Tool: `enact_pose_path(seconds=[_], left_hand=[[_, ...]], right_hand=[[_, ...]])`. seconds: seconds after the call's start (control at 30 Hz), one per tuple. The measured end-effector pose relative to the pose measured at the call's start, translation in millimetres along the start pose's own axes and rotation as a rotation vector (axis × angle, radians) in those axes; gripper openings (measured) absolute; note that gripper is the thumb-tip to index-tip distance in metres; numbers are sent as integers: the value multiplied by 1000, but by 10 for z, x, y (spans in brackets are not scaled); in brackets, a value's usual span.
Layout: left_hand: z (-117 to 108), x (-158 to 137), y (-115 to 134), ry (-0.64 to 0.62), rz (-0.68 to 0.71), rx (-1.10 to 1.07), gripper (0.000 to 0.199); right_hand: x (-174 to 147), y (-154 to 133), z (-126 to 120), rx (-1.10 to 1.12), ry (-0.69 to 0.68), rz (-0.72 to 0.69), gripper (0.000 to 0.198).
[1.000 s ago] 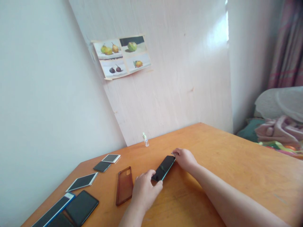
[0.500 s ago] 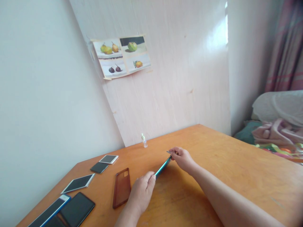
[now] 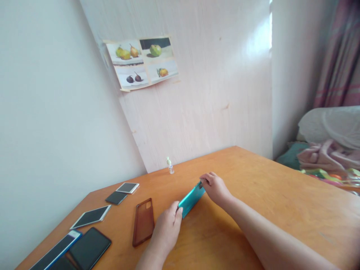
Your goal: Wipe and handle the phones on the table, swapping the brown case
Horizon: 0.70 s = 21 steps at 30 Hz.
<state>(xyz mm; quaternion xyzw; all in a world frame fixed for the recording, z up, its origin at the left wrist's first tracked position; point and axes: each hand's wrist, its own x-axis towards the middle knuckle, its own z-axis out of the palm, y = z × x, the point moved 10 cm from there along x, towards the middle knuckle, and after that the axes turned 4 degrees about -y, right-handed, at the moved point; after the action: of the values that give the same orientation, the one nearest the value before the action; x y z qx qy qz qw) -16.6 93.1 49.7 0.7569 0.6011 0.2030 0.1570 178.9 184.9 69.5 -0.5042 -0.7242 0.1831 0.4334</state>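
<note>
A teal smartphone (image 3: 192,200) is held above the table, its back turned partly toward me and tilted. My left hand (image 3: 168,224) is closed around its near end, thumb on the edge. At the far end, by the camera patch, my right hand (image 3: 215,189) pinches the phone's top corner. Whether a small item also sits between those right fingers is hidden. Left of my left hand lies a translucent brown phone case (image 3: 143,222), flat on the table.
Along the left of the wooden table (image 3: 253,195) lie several phones, among them a white-framed one (image 3: 91,216), a black one (image 3: 90,247) and a blue-edged one (image 3: 57,250). A small clear bottle (image 3: 170,165) stands at the back, near the board (image 3: 202,112).
The phone has rotated from nearly edge-on to showing its teal back. My right fingers, with a small thin grey thing showing earlier, now rest against its top corner.
</note>
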Motion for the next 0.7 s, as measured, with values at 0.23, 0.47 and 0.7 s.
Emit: enact_pose_path(seconds=[0.23,0.47,0.7], left_hand=[[23,-9,25,-18,16,-34,24],[15,-14,65,-23,13,16,26],[3,-20,81,-12,33,-46,21]], right_hand=[[-323,-722,360,0,-210,-313,22],[-47,8,63,-16,-54,12,27],[-400,-750,493,162,-286,-268,28]])
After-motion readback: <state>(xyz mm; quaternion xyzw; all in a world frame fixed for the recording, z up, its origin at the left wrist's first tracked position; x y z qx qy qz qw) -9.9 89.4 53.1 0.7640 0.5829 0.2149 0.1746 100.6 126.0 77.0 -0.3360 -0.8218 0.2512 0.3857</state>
